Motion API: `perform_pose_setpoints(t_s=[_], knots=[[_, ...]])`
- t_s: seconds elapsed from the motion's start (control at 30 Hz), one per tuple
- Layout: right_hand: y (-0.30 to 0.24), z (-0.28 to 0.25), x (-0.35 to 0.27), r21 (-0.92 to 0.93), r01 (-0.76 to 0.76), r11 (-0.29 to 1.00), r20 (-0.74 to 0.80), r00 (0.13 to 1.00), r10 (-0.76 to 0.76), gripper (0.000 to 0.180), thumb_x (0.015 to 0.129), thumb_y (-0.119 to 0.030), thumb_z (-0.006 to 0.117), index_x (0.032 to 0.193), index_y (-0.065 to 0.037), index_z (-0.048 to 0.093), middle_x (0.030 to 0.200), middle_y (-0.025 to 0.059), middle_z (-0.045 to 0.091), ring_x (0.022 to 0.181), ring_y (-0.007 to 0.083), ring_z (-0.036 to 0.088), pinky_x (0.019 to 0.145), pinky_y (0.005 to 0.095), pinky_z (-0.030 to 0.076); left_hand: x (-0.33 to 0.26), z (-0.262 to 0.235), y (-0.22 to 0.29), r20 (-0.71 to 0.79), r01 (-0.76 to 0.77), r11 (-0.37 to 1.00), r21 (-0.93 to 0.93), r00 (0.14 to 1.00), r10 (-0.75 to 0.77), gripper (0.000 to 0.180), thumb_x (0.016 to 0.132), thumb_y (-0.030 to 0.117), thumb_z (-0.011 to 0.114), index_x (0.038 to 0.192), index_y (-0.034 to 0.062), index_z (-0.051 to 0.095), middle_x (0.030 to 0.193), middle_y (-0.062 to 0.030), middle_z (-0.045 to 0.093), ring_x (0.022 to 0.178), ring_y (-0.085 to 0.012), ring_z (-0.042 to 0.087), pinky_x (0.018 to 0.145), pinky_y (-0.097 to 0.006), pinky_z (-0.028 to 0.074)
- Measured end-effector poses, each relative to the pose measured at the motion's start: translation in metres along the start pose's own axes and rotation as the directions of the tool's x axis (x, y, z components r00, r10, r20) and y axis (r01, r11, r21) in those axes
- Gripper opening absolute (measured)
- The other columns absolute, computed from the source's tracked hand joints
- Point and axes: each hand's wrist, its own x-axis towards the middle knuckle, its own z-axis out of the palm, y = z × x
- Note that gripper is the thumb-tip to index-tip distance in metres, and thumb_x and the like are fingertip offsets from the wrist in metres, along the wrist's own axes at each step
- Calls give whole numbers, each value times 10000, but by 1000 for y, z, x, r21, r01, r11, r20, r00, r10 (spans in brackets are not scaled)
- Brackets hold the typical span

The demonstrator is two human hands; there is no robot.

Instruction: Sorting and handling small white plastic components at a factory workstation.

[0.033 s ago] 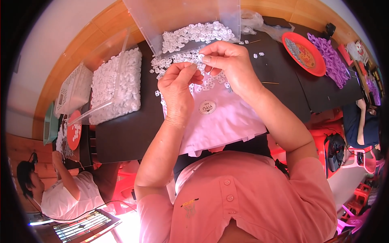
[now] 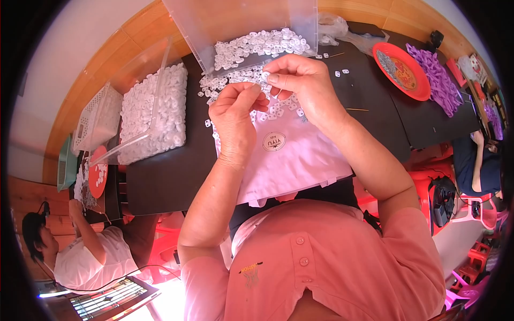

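Note:
My right hand [image 2: 309, 88] pinches a small white plastic piece [image 2: 265, 76] between thumb and forefinger. Close beside it, my left hand [image 2: 235, 115] has its thumb pressed against the forefinger; whatever lies in that pinch is too small to make out. Both hands are held above a loose pile of small white pieces [image 2: 214, 84] with dark marks on them. Under my wrists, a pink cloth [image 2: 300, 160] with a round printed emblem covers the table's near edge, and some white pieces lie on its far end.
Behind the pile a clear plastic bin [image 2: 187, 32] holds more white pieces. Left stands another clear bin [image 2: 155, 115] full of white parts, beside a white basket [image 2: 101, 117]. At right are a red plate [image 2: 423, 91] and purple pieces [image 2: 436, 80]. A co-worker [image 2: 96, 257] sits at left.

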Motion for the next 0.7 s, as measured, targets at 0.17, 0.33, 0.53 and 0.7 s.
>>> perform_pose_setpoints(t_s=[0.17,0.33,0.53,0.7], knots=[[4,1,0,-37,19,999,3,1000,-19,100,842,-38,655,931,4,677,792,36,650,653,80,585,582,216,486,-1,0,-2,15,-22,1000,21,1000,22,79,847,39,632,844,-39,645,732,-81,646,635,-149,612,602,-286,514],[4,-5,4,-70,56,996,62,997,-52,107,833,-39,666,927,8,685,762,34,650,659,81,589,579,220,491,-1,0,-2,76,-32,999,36,997,29,89,861,34,655,910,-40,643,783,-81,661,681,-136,619,629,-272,521],[-10,-14,8,-72,-2,997,171,985,15,119,831,-62,664,928,3,688,786,36,663,658,90,594,589,217,459,-3,2,1,187,-93,993,70,979,79,202,846,-55,646,1044,-50,604,944,-110,660,813,-162,635,678,-278,525],[-21,-21,10,-71,-70,995,239,967,85,179,822,-68,672,981,12,657,785,49,666,645,93,594,567,221,454,-6,7,6,212,-110,992,54,973,96,271,802,-100,671,1060,-49,603,948,-108,659,834,-151,630,699,-258,536]])
